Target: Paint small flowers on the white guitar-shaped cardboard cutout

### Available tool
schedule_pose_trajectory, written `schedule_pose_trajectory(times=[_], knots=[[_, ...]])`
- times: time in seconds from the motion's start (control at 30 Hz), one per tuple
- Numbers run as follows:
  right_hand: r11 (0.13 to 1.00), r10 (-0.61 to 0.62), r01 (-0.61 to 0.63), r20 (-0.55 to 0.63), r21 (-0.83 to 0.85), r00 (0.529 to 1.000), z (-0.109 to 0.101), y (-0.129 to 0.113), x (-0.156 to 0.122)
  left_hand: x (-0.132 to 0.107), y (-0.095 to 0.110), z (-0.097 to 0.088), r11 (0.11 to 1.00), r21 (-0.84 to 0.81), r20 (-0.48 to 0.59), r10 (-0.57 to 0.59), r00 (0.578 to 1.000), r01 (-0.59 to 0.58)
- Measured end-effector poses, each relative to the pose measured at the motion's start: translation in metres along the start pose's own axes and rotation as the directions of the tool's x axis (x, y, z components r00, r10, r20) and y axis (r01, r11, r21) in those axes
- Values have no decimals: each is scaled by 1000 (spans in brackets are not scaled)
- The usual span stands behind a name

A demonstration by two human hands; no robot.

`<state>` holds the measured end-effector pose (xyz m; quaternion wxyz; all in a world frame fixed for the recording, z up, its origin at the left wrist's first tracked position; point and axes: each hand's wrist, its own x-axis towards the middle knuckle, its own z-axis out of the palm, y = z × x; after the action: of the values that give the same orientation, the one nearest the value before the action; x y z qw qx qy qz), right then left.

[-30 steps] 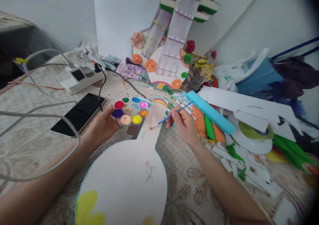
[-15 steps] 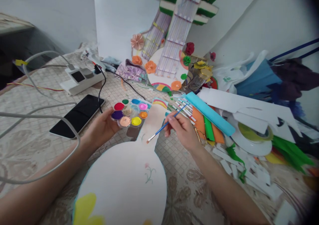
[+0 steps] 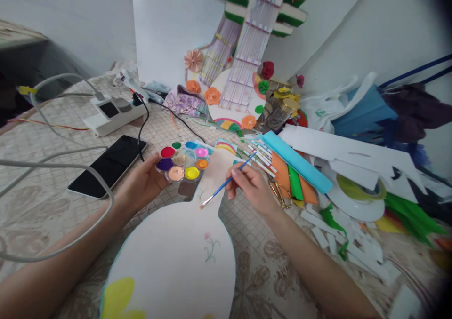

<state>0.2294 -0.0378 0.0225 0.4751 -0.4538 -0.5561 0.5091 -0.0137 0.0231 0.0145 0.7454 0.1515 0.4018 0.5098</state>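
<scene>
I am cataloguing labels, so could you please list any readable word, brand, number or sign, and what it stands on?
No text is readable.
Small green marking on the crumpled white plastic bag: too blurred.
White long-necked, round-bodied cutout below the thin blue paintbrush: no lettering visible.

1 paintbrush (image 3: 223,186), 1 palette (image 3: 185,165), 10 paint wells (image 3: 192,173), 1 yellow-patched cutout (image 3: 169,253), 1 power strip (image 3: 119,119)
</scene>
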Motion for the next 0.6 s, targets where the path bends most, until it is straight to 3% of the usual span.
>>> schedule_pose_trajectory(times=[0.07, 0.1, 0.23, 0.3, 0.5, 0.6], knots=[[1000, 19, -19, 83, -1, 996, 4, 1, -2, 0, 0, -1, 1000, 1, -10, 6, 1000, -6], [1000, 11, -10, 70, -21, 997, 3, 1, -1, 0, 0, -1, 1000, 0, -14, 6, 1000, -6], [990, -84, 63, -158, -128, 984, -14, 1, 7, 0, 0, 1, 1000, -7, -25, -4, 1000, 4], [990, -102, 79, -204, -117, 974, -17, 0, 8, 0, 1, 2, 1000, 0, -24, -14, 1000, 14], [1000, -13, 14, 84, -4, 996, 0, 1, 0, 3, -1, -4, 1000, -6, -14, -11, 1000, 11], [998, -37, 34, -62, -61, 997, -6, 3, 4, 3, -1, -5, 1000, -2, -10, -9, 1000, 9]])
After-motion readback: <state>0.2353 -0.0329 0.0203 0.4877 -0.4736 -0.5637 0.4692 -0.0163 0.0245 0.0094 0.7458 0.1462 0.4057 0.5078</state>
